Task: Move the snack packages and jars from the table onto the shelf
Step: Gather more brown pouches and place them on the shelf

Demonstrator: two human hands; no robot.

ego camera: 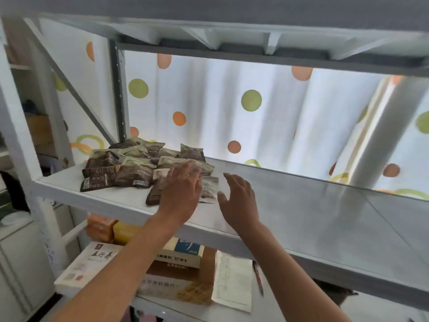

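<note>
Up on the white metal shelf [290, 194], a heap of brown and pale-green foil snack packages [130, 166] lies toward the left end, some overlapping, most flat with their printed faces up. Two more sit at the near right edge of the heap: a dark brown packet [154, 194] angled with its long axis running from the shelf's front edge back into the pile, and a pale packet with a clear window [209, 190] just right of it.

Both hands are above these two. The left hand [182, 189] is spread flat, palm down, fingers straight and pointing back and to the right, over or on the dark packet and partly covering the pale one; whether it presses them I cannot tell through the blur. The right hand [239, 196] hovers just to the right of the pale packet, fingers relaxed and slightly splayed, holding nothing. The left hand is clearly nearer the heap, which lies to its left and behind it, so any tidying push probably falls to it.

No jars show on this shelf, whose whole right stretch is bare. Below, cardboard boxes [176, 270], a sheet of paper [233, 282] and a red pen [258, 277] rest on the lower level; a dotted curtain [232, 108] hangs behind.
</note>
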